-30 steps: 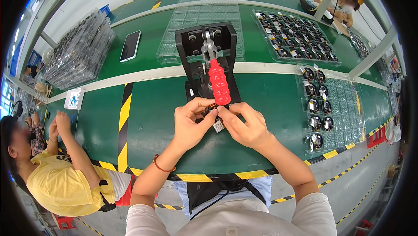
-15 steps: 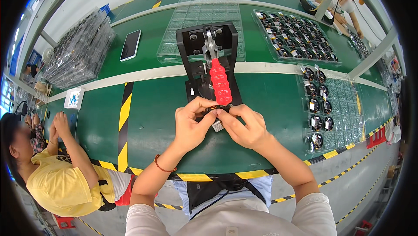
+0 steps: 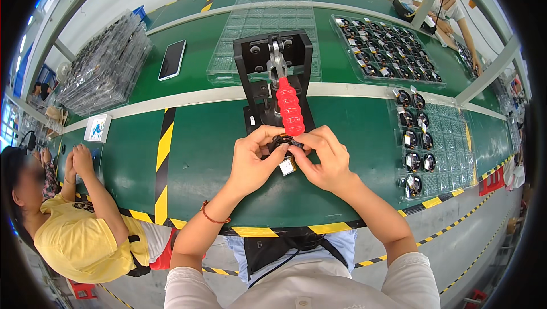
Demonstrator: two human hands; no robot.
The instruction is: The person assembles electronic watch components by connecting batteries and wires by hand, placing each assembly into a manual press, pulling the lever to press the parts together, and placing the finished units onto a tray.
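Note:
In front of the black toggle-clamp fixture (image 3: 244,64), both my hands hold a small round black electronic part (image 3: 281,139). My left hand (image 3: 253,158) pinches its left side between thumb and index finger. On the other side, my right hand (image 3: 326,161) is closed on it, thumb and fingertips close together. A small silver-white battery-like block (image 3: 287,166) hangs below the part, between my thumbs. The clamp's red ribbed handle (image 3: 290,108) points down toward me, its end just above my fingertips. My fingers hide much of the round part.
To the right lies a clear tray (image 3: 447,149) partly filled with round black parts; a fuller tray (image 3: 387,49) sits behind. Stacked clear trays (image 3: 105,66) and a phone (image 3: 172,60) are at back left. A person in yellow (image 3: 85,240) sits left; another person (image 3: 456,9) works far right.
My hands have shifted slightly and the fingers have changed grip, showing more of the round part. The silver-white block has turned and shows a wider face. The far-right person's arm has moved.

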